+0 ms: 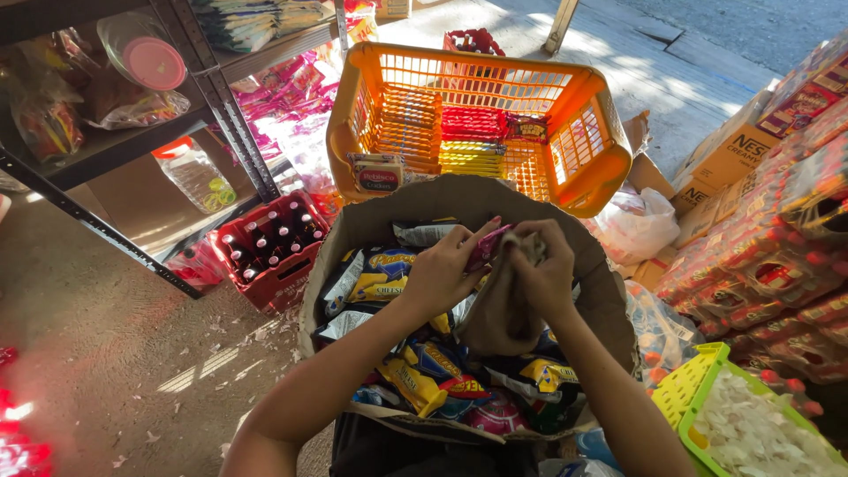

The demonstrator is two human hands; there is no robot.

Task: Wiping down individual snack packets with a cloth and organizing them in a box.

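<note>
Both hands meet over the middle of a wide brown sack full of snack packets. The left hand pinches a small pink packet between thumb and fingertips, its end pointing toward the right hand. The right hand is closed on a bunched brown cloth bag that hangs down from its fingers onto the packets, gripped at the top, apparently so the mouth stays gathered where the pink packet meets it. Whether the packet is already inside that mouth cannot be told. The sack's rim is rolled outward, which keeps it open and the blue and yellow packets in reach. Just beyond the sack's far edge an orange basket stands on the floor with red and yellow packs stacked flat in rows; a small cracker pack leans at its near rim. To the left a red crate of dark bottles sits beside a metal shelf. At the right are cardboard boxes and wrapped red bottle packs, and at the lower right corner a green tray of white pieces.
</note>
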